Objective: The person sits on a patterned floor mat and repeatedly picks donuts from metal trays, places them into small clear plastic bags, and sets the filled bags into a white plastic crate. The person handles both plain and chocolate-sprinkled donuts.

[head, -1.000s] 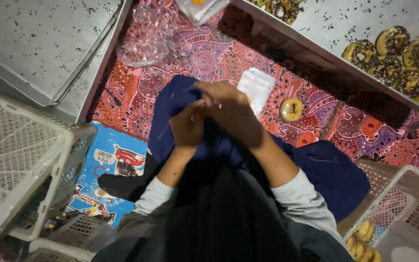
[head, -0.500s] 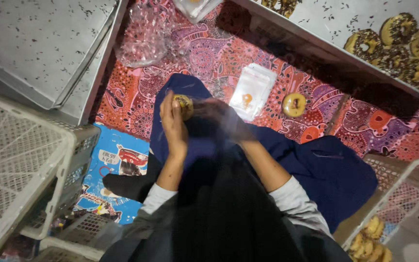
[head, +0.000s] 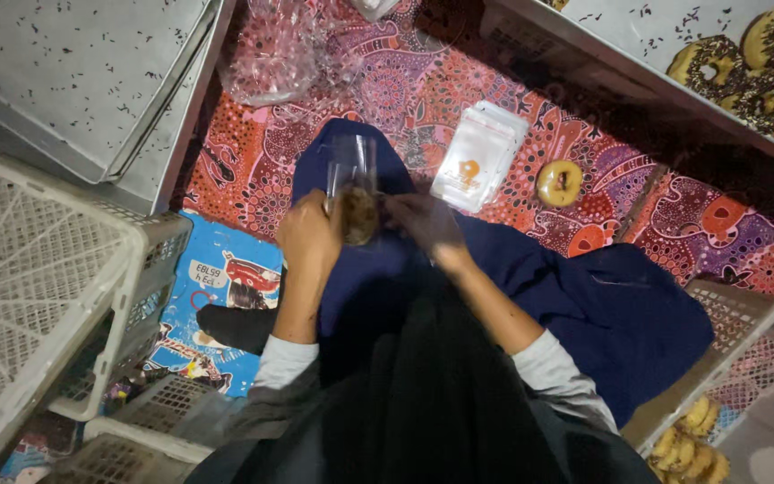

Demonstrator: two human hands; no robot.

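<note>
White plastic crates crowd the person's left, a metal tray lies beyond them, and a patterned red cloth covers the floor ahead. A stack of white pouches and a lone doughnut lie just beyond the hands. The left hand grips a clear bag holding what seems a doughnut, over the lap; the right hand pinches its edge.

One doughnut in bag in my hands, one loose doughnut on cloth, one stack of white bags, two metal trays.

The doughnut, earlier bare in both hands, now sits inside a clear bag.
</note>
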